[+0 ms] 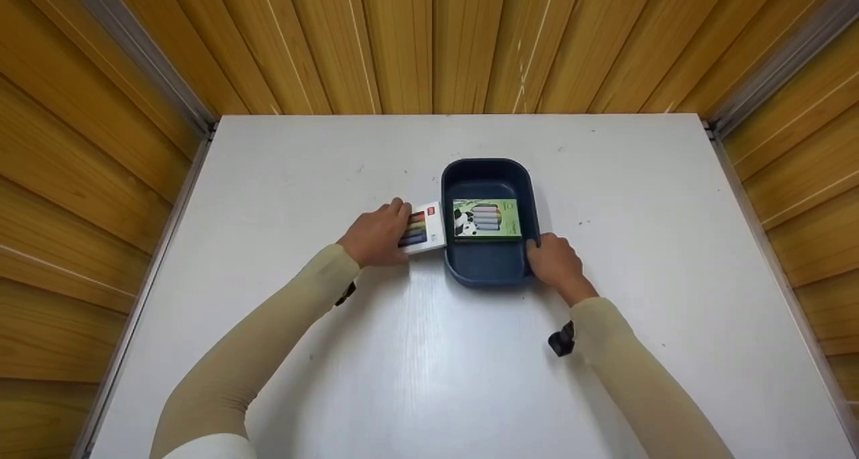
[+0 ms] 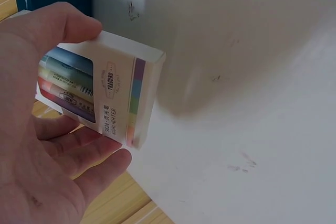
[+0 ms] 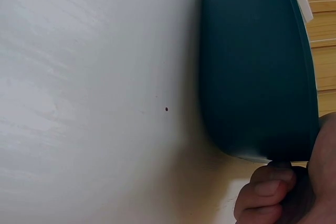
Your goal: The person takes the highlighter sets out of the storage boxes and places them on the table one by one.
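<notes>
A white highlighter box with a window showing coloured pens is in my left hand, at the left rim of a dark blue bin. In the left wrist view, the thumb presses one edge of the highlighter box and the fingers lie along the opposite edge. My right hand grips the bin's right side near the front corner, thumb over the rim. The right wrist view shows curled fingers against the bin's outer wall. Inside the bin lies a green box printed with a panda and pens.
The bin stands on a white table with small dark marks. Wood-panelled walls enclose it at the back and both sides, with metal strips along the corners. A dark wrist device hangs below the right sleeve.
</notes>
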A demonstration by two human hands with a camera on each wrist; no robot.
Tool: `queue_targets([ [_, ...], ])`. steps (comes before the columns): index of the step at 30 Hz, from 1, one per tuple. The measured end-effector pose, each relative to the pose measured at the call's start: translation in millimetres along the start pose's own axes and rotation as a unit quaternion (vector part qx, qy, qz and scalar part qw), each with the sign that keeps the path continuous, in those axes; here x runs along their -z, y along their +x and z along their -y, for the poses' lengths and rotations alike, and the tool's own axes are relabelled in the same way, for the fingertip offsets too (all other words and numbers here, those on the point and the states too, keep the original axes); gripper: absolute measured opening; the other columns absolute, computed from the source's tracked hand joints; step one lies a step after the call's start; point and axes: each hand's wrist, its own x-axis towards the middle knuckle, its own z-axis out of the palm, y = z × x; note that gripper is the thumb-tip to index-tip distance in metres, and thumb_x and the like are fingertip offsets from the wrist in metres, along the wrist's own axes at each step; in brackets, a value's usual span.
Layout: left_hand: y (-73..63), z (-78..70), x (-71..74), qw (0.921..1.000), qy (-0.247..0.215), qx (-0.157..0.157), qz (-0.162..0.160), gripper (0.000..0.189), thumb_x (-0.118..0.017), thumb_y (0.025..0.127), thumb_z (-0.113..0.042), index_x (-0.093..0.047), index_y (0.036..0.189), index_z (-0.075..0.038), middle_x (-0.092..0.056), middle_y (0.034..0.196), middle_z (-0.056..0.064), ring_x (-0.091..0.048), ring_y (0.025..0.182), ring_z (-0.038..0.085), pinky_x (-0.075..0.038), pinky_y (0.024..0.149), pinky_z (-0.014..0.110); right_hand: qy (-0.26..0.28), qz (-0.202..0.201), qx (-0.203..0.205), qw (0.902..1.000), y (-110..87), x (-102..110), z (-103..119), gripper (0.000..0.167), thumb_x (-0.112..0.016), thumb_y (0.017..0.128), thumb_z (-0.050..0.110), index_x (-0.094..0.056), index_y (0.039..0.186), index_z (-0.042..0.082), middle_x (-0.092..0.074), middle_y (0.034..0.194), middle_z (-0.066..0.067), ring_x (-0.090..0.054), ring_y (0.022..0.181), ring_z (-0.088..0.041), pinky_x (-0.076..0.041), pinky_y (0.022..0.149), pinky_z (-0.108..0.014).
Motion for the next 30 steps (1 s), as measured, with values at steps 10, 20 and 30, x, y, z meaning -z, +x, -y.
queue_targets([
  [10,-4.3,2.2,-2.1,0.9999,-0.013,0.006,0.010,0.077,-0.078,0.074,-0.039,-0.039,0.131,-0.005,-0.048,0.117,0.010,-0.055,0.100,0.023,-0.053,0.087,0.041,0.006,-0.002,-0.001,1.0000,-0.2,0,2,0.040,-0.033,0.101,0.032,-0.060,0.091,0.003,-0.059,0.081,-0.010,-0.056,0.072,-0.023,-0.040,0.059,-0.033],
  [20,-7.7,2.2,-5.0,0.9996,-0.014,0.011,0.022,0.077,-0.078,0.075,-0.036,-0.038,0.134,-0.006,-0.048,0.120,0.010,-0.055,0.104,0.023,-0.052,0.092,0.041,0.007,-0.002,-0.001,1.0000,0.0,-2,1,0.041,-0.033,0.101,0.031,-0.060,0.090,0.003,-0.059,0.080,-0.010,-0.057,0.071,-0.024,-0.040,0.058,-0.033],
  [30,-12.7,1.6,-9.2,0.9998,0.011,-0.008,0.014,0.075,-0.076,0.076,-0.034,-0.040,0.134,-0.003,-0.049,0.120,0.013,-0.056,0.104,0.025,-0.055,0.086,0.040,0.008,0.001,-0.003,1.0000,0.4,-1,-1,0.043,-0.034,0.101,0.032,-0.061,0.101,-0.002,-0.061,0.085,-0.013,-0.057,0.075,-0.025,-0.042,0.061,-0.033],
])
